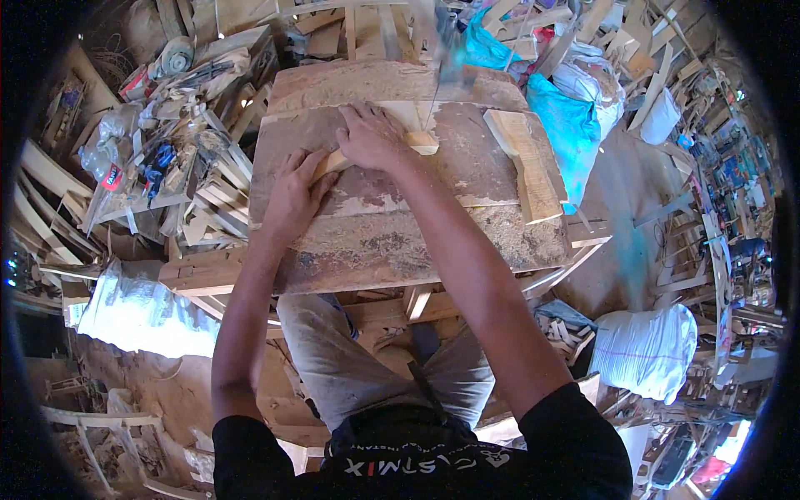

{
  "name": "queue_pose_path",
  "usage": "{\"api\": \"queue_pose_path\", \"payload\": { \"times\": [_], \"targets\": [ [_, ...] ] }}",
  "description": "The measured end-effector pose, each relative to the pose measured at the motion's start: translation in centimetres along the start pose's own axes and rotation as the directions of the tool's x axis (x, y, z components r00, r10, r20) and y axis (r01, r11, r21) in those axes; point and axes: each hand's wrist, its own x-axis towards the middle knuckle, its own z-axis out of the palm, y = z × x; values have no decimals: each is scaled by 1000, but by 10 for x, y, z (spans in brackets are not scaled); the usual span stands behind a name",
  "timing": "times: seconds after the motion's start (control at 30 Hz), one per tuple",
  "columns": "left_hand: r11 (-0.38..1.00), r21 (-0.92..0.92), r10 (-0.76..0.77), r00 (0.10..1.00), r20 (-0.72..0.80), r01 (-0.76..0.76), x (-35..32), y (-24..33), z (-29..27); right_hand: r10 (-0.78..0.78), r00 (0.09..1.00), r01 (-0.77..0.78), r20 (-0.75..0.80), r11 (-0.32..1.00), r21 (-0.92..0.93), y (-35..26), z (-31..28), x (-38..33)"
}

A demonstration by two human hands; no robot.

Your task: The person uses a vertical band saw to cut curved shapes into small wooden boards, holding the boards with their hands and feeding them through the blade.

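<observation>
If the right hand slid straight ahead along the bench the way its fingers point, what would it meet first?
Judging from this one view, the right hand, pressing on the light wooden strip, points up the worn bench top; the blurred upright saw blade probably comes first, though depth is unclear.

The single head view looks almost straight down from above the person's own shoulders, so the black shirt fills the lower edge and both forearms run up from it toward the middle. It faces the worn wooden table (400,242), which sits near and central, close enough to show sawdust on its top. The fisheye lens bends straight edges toward a dark round rim, and the cluttered workshop floor spreads around on every side. No second view shares the scene.
</observation>
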Motion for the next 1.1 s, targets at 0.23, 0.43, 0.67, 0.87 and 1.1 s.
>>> {"api": "queue_pose_path", "payload": {
  "times": [0.23,0.43,0.67,0.87,1.1],
  "targets": [
    [1000,-5,7,1000,1,-7,2,1,0,5,1000,-5,22,999,-34,3,0,4],
    [1000,-4,18,999,-26,-18,2,-1,2,0,998,-4,64,998,59,1,-4,2],
    [998,31,65,997,-49,-63,-6,13,-2,-93,976,80,-197,994,-74,-1,0,-12],
    [968,37,-247,969,-9,247,-88,102,0,104,932,-107,-346,994,12,-64,-37,-159],
    [714,-639,-177,956,234,288,-104,149,27,274,954,-291,124,946,141,-12,-95,-196]
  ]
}}
